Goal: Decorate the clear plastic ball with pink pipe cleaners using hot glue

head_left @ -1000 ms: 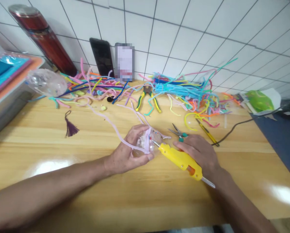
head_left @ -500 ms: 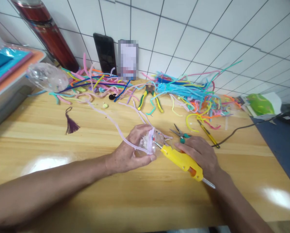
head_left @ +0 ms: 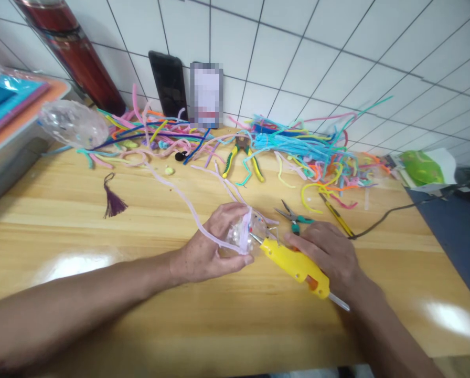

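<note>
My left hand (head_left: 207, 247) is closed around a small clear plastic ball (head_left: 243, 233) with a pale pink pipe cleaner (head_left: 188, 202) laid over it. The pipe cleaner trails off to the upper left across the wooden table (head_left: 140, 315). A yellow hot glue gun (head_left: 294, 265) is gripped in my right hand (head_left: 329, 254), and its metal nozzle touches the ball at the pink strip. A clear glue stick pokes out of the back of the gun.
Small teal-handled pliers (head_left: 292, 215), a yellow knife (head_left: 335, 215) and yellow-green pliers (head_left: 241, 155) lie beyond my hands. Heaps of coloured pipe cleaners (head_left: 309, 152) fill the back. A purple tassel (head_left: 112, 197), a clear bag (head_left: 72, 123), a red flask (head_left: 72, 50), a black phone (head_left: 169, 84) stand left.
The glue gun's nozzle has slid a little further in against the ball. Both hands stay almost where they were; the view has shifted slightly.
</note>
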A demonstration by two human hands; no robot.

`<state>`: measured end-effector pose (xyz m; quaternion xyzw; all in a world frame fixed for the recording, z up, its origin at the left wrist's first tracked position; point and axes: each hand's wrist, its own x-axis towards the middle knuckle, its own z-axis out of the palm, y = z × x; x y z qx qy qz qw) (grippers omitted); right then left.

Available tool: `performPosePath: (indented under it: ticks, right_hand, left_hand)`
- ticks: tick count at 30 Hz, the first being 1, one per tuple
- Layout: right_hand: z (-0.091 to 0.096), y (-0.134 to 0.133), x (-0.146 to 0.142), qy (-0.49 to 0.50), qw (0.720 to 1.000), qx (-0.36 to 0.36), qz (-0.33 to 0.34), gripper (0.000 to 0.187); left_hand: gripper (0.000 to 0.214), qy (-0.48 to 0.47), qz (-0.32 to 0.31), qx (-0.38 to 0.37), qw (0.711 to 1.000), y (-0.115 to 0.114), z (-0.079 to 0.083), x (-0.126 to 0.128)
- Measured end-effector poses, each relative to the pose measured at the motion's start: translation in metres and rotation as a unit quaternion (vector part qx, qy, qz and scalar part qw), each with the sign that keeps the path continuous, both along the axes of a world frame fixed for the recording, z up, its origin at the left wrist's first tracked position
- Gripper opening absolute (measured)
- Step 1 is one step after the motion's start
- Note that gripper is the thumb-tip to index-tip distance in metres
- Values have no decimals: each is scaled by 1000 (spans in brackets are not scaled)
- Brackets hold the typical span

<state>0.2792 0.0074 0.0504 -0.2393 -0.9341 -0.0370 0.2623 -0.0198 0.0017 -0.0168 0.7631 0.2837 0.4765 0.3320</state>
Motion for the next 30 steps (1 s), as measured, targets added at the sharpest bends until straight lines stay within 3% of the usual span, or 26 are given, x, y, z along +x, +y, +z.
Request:
performPosePath:
  ticks: [8,14,23,30]
  right_hand:
    - [1,0,1,-4,1000,16,-13,55]
    - [8,-6,1,0,999,-29,-13,46]
    - [7,-8,0,-24,999,-17,-14,58]
    - [6,-10,1,-4,1000,-14,-7,49]
  left_hand:
    - [89,17,-1,5,1000,0,-1,-2]
    - [89,11,1,-1,1000,-1,0,-1]
    - [90,14,4,9,1000,-1,0,0]
    - [90,14,2,0,1000,-2,1,-1]
